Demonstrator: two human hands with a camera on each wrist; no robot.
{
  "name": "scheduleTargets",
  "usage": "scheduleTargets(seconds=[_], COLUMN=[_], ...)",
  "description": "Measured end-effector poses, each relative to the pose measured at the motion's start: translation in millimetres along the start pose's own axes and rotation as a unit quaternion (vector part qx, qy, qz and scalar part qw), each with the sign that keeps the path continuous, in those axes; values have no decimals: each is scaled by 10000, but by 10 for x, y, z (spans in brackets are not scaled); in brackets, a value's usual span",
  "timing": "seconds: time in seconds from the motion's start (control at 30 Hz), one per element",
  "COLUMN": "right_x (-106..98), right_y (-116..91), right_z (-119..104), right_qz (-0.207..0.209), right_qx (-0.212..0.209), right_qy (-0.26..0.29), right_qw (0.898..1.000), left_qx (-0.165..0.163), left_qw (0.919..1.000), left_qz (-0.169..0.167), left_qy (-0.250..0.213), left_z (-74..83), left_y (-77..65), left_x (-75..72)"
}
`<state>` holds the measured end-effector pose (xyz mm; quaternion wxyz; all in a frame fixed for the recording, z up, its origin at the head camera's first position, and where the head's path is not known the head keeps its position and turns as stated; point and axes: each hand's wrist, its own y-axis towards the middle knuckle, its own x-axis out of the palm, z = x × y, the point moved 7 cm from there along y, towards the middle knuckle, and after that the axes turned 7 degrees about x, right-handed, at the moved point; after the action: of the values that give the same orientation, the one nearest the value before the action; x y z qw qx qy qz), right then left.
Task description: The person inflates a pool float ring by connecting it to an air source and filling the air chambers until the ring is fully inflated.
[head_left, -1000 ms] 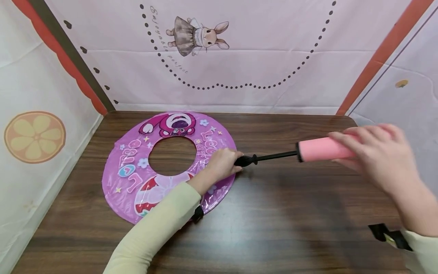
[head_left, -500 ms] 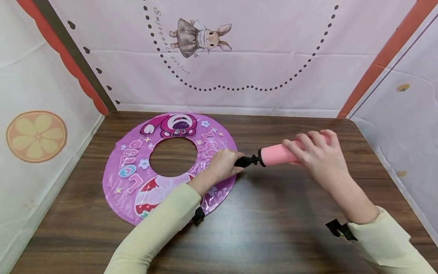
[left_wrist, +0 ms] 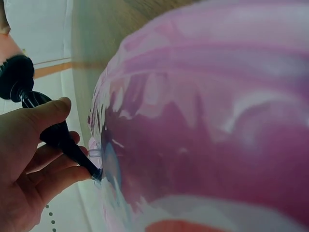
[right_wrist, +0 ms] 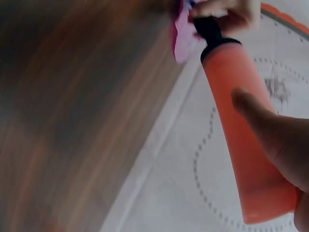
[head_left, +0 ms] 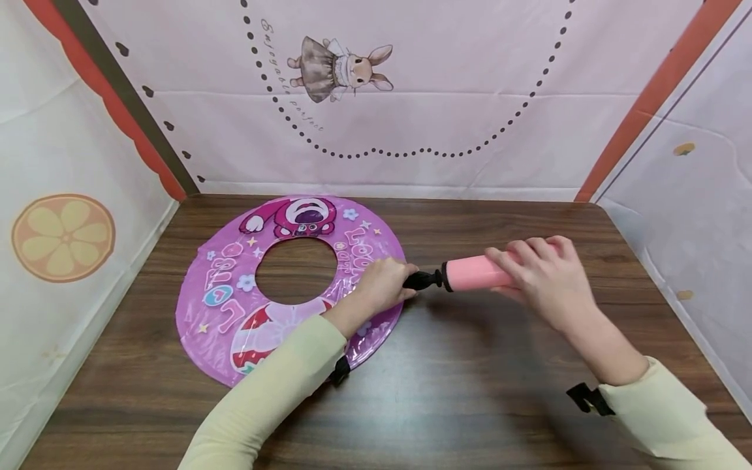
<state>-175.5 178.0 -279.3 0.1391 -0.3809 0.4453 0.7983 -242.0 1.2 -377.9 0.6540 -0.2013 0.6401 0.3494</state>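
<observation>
Brown wood-grain tabletop (head_left: 470,405): we log a purple printed plastic ring (head_left: 223,294) at left. Beside it, a pink cylindrical pump (head_left: 470,273) now hides the black rod exposed a second ago. Right hand (head_left: 543,281) curls round the pump; left hand (head_left: 380,285) pinches its black tapered nozzle (head_left: 422,281).

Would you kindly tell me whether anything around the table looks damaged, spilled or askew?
One oddity: the rabbit printed on the pink cloth lies sideways, as if the cloth were hung turned. The swim ring and pump show no obvious damage, and no spill shows.
</observation>
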Motion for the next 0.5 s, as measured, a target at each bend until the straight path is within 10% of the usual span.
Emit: scheduleTargets(seconds=[0.33,0.5], right_x=[-486,-421], right_y=[-197,-155], right_z=[635,538], right_qz=[10,30], right_qx=[486,326], right_qy=[76,70], right_qw=[9988,9994], left_qx=[51,62], left_qw=[9999,9998], left_qz=[-15,4], left_qy=[130,162], left_z=[-3,13], left_y=[3,12], left_x=[16,8])
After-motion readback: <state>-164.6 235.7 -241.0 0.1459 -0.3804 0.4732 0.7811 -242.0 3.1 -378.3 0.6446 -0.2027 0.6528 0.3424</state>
